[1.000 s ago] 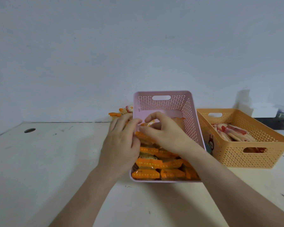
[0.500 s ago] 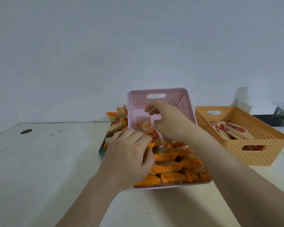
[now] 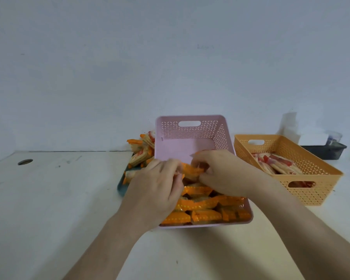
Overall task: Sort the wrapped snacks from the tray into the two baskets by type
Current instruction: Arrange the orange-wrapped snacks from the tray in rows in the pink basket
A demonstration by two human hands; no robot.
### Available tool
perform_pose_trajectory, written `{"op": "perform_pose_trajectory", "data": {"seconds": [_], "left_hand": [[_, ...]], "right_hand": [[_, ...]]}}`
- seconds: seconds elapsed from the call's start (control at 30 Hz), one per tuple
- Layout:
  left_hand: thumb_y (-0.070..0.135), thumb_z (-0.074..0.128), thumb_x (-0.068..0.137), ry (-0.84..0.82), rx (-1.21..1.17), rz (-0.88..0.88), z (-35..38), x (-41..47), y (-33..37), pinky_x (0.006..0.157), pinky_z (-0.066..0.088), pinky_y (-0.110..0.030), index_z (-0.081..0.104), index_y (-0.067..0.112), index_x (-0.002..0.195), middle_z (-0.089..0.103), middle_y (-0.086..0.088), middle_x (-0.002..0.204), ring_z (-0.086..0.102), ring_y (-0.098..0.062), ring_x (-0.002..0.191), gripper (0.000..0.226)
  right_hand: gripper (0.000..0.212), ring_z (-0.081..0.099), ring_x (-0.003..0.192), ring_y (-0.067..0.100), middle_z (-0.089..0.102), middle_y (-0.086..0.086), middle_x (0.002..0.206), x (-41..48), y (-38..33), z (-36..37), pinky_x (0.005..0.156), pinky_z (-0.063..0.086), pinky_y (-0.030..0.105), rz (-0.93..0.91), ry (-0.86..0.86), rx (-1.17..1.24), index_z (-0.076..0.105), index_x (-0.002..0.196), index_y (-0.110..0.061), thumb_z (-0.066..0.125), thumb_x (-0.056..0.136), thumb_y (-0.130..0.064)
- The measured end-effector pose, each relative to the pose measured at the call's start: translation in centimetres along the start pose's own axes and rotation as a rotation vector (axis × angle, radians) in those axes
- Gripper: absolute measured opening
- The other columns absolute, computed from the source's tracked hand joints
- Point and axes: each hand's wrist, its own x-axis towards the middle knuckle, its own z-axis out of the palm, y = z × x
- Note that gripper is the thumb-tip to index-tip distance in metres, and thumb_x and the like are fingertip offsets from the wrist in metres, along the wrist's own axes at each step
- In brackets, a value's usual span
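While your two hands meet over the pale pink perforated plastic basket (image 3: 224, 131), they hold one orange foil-wrapped snack packet (image 3: 192, 171) between them, above the packets already in it. Your left hand (image 3: 157, 191) has its fingers curled in on the packet's left end, and your right hand (image 3: 220, 174) pinches its right end with bent fingers. Under them, a layer of orange-wrapped snacks (image 3: 198, 205) fills the near half of the pink basket, while its far half shows bare floor. Just left of that basket, the teal tray (image 3: 120, 188) holds mixed wrapped snacks (image 3: 140, 153). On your right, the orange perforated plastic basket (image 3: 311, 178) holds red-and-white wrapped snacks (image 3: 277, 164). All of this sits on the white table (image 3: 59, 199).
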Motion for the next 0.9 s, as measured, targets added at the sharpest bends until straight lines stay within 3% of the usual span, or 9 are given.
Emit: {"op": "perform_pose_trajectory", "data": {"seconds": [0.13, 0.27, 0.37, 0.43, 0.5, 0.63, 0.73, 0.8, 0.9], "left_hand": [[0.048, 0.018, 0.094, -0.22, 0.175, -0.069, -0.2, 1.0, 0.6, 0.088, 0.036, -0.037, 0.046, 0.04, 0.127, 0.057, 0.017, 0.102, 0.051, -0.009, 0.101, 0.043], [0.048, 0.018, 0.098, -0.401, 0.262, -0.079, -0.2, 2.0, 0.7, 0.104, 0.021, -0.044, 0.052, 0.038, 0.113, 0.05, 0.016, 0.104, 0.042, -0.008, 0.109, 0.038], [0.044, 0.02, 0.098, -0.427, 0.243, -0.043, -0.1, 2.3, 0.5, 0.114, 0.008, -0.05, 0.053, 0.034, 0.097, 0.058, 0.016, 0.095, 0.05, -0.005, 0.101, 0.034], [0.042, 0.024, 0.099, -0.407, 0.204, -0.013, -0.2, 2.6, 0.6, 0.116, 0.009, -0.042, 0.052, 0.032, 0.09, 0.061, 0.013, 0.082, 0.055, -0.004, 0.087, 0.031], [0.043, 0.026, 0.099, -0.422, 0.152, -0.003, -0.2, 2.9, 0.4, 0.111, 0.021, -0.033, 0.049, 0.034, 0.091, 0.057, 0.013, 0.075, 0.052, -0.006, 0.08, 0.026], [0.045, 0.028, 0.1, -0.404, 0.107, -0.014, 0.0, 3.4, 0.0, 0.082, 0.034, -0.03, 0.048, 0.038, 0.096, 0.043, 0.016, 0.067, 0.046, -0.008, 0.075, 0.022], [0.043, 0.03, 0.099, -0.347, 0.111, -0.027, 0.4, 3.5, -0.1, 0.086, 0.033, -0.031, 0.056, 0.035, 0.098, 0.054, 0.015, 0.072, 0.051, -0.008, 0.073, 0.027], [0.043, 0.029, 0.099, -0.326, 0.119, -0.022, 0.6, 3.5, -0.2, 0.088, 0.033, -0.032, 0.057, 0.034, 0.095, 0.059, 0.013, 0.074, 0.053, -0.008, 0.074, 0.03], [0.041, 0.026, 0.101, -0.38, 0.145, -0.011, 0.4, 4.0, -0.1, 0.085, 0.034, -0.033, 0.054, 0.032, 0.088, 0.054, 0.013, 0.07, 0.052, -0.008, 0.074, 0.032]], "right_hand": [[0.042, 0.056, 0.103, 0.02, 0.064, -0.001, 0.116, 0.1, 0.1, -0.1, 0.087, 0.048, 0.036, -0.04, -0.091, -0.034, 0.06, 0.12, -0.025, 0.043, 0.087, -0.006], [0.042, 0.052, 0.091, 0.015, 0.063, 0.0, 0.117, 2.4, 1.1, -1.3, 0.073, 0.046, 0.024, 0.018, -0.104, -0.204, 0.063, 0.118, -0.025, 0.048, 0.086, -0.001], [0.054, 0.055, 0.109, 0.021, 0.06, 0.001, 0.127, 4.8, 1.4, -1.0, 0.089, 0.048, 0.036, -0.009, -0.157, -0.461, 0.05, 0.131, -0.026, 0.064, 0.082, -0.008], [0.062, 0.05, 0.121, 0.024, 0.056, -0.001, 0.134, 5.8, 1.5, -0.2, 0.099, 0.036, 0.044, -0.026, -0.305, -0.624, 0.041, 0.138, -0.028, 0.065, 0.083, -0.011], [0.056, 0.05, 0.121, 0.025, 0.057, -0.001, 0.131, 6.4, 1.6, 0.1, 0.1, 0.033, 0.044, -0.017, -0.383, -0.681, 0.043, 0.134, -0.027, 0.064, 0.086, -0.01], [0.034, 0.058, 0.109, 0.025, 0.064, 0.003, 0.115, 6.7, 1.4, 0.7, 0.092, 0.043, 0.04, -0.035, -0.335, -0.651, 0.06, 0.118, -0.017, 0.065, 0.085, -0.011], [0.026, 0.059, 0.101, 0.022, 0.065, 0.001, 0.106, 5.9, 1.3, -0.4, 0.09, 0.048, 0.04, -0.045, -0.195, -0.552, 0.065, 0.108, -0.017, 0.067, 0.082, -0.015], [0.025, 0.06, 0.097, 0.02, 0.064, 0.0, 0.103, 4.8, 1.5, -1.8, 0.08, 0.052, 0.032, -0.046, -0.107, -0.448, 0.067, 0.102, -0.019, 0.067, 0.078, -0.011], [0.031, 0.055, 0.094, 0.016, 0.06, -0.002, 0.105, 2.4, 1.5, -3.7, 0.059, 0.038, 0.016, -0.015, -0.057, -0.389, 0.065, 0.105, -0.02, 0.058, 0.08, -0.003]]}}
